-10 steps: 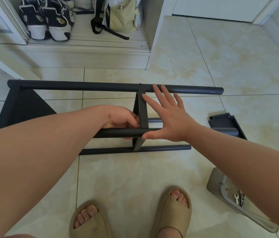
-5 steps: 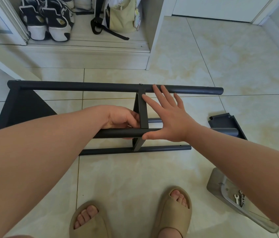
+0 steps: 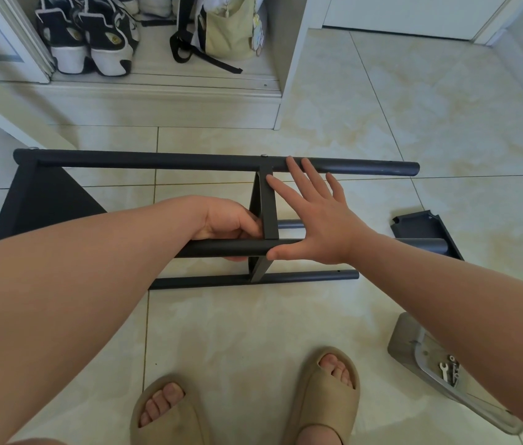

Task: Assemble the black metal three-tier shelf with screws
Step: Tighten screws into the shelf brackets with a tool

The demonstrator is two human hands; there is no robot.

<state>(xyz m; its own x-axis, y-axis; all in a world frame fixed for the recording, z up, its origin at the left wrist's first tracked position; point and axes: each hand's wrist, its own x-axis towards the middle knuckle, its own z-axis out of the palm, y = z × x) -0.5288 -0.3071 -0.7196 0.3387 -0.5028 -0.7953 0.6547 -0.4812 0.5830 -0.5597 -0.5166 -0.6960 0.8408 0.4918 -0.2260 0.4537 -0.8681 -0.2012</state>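
Note:
The black metal shelf frame (image 3: 163, 160) lies on its side on the tiled floor, its round tubes running left to right. A black shelf panel (image 3: 44, 203) is fixed at its left end and a middle panel (image 3: 268, 203) stands edge-on between the tubes. My left hand (image 3: 231, 224) grips the near upper tube right beside the middle panel. My right hand (image 3: 314, 216) presses flat, fingers straight, against the right face of that panel, thumb on the tube. A loose black panel (image 3: 424, 228) lies on the floor at the right, under the tube's end.
A grey tray (image 3: 414, 345) with a small wrench (image 3: 443, 370) and screws sits on the floor at lower right. My sandalled feet (image 3: 324, 390) stand just in front of the frame. A cabinet with shoes (image 3: 93, 40) and a bag (image 3: 228, 30) is behind.

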